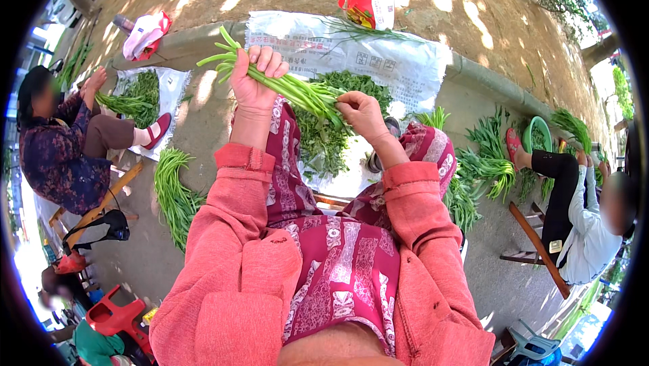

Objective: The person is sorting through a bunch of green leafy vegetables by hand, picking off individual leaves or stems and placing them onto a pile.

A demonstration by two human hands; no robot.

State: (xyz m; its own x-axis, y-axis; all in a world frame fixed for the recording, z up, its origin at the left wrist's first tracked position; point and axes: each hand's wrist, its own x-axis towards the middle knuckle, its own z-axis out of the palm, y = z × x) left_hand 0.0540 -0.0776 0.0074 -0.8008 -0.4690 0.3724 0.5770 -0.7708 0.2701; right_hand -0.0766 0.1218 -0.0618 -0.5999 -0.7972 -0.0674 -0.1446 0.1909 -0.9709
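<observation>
A bunch of long green leafy-vegetable stalks [303,98] slants across in front of me, above my knees. My left hand [257,82] is wrapped around its thick, cut-looking ends, which stick out past the fist at the upper left. At the bunch's other end, my right hand [366,117] pinches among the thinner tips with thumb and fingers. Below the bunch, a heap of loose dark green leaves [323,144] lies between my feet, partly hidden by the stalks and my legs. Under it spreads a white woven sack [422,72].
Stalk bundles lie on the ground at my left [176,197] and right [488,171]. Beyond the sack stands a red-and-white bag [370,2] by a low curb [490,82]. Seated people handle greens at left [64,136] and right [585,217]. A green basin [539,133] is at right.
</observation>
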